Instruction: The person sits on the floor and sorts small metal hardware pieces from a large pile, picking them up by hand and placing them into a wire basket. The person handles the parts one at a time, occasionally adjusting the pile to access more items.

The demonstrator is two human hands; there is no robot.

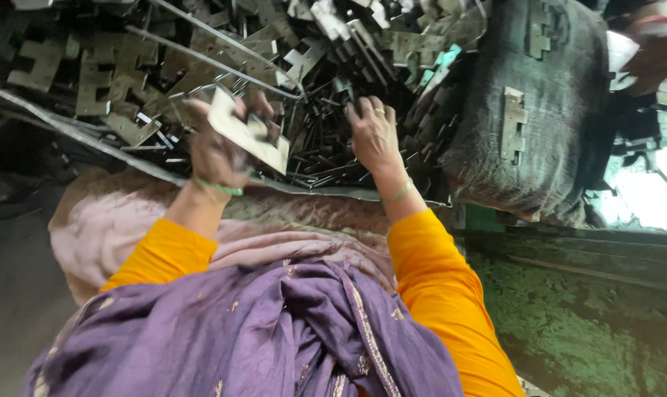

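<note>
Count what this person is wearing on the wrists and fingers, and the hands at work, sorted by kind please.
Hands: 2, left hand gripping a flat metal plate, right hand on the metal pile
Wrist bangles: 2
Finger rings: 1
Total: 5

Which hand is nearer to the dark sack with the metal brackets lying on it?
Right. The right hand reaches into the pile of metal parts just beside the sack. The left hand, holding a flat plate, is farther off.
</note>
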